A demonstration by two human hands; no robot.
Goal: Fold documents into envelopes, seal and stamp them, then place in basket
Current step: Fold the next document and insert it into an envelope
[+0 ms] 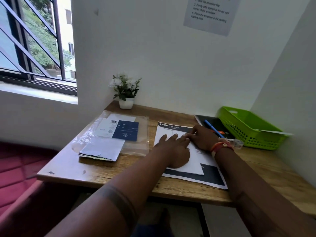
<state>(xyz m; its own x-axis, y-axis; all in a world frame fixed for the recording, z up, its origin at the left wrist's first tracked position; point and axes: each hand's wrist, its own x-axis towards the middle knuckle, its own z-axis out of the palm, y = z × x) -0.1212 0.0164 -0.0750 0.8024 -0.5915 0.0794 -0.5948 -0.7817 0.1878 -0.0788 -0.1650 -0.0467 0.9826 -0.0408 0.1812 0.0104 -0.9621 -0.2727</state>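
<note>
A white document, one sheet being folded, lies near the centre of the wooden desk on top of a printed dark-banded sheet headed "2684". The left hand lies flat on the white sheet, fingers straight and spread toward 12 o'clock, probably to pin the paper so it cannot slide. The right hand, at 1 o'clock from the left, has its fingers curled at the sheet's far edge; it seems to pinch or press that edge, most likely to line it up for a crease, though the exact contact is hard to tell. A red and orange band circles the right wrist.

At 9 o'clock from the document sits a clear plastic sleeve holding envelopes, with one blue-and-white packet on it and a small stack of white envelopes at its near edge. At 3 o'clock stands one green plastic basket, with a white sheet poking over its right rim. Between basket and document lies one black notebook with one blue pen on it. At 11 o'clock stands one small potted plant. A printed instruction notice hangs on the wall at 12 o'clock.
</note>
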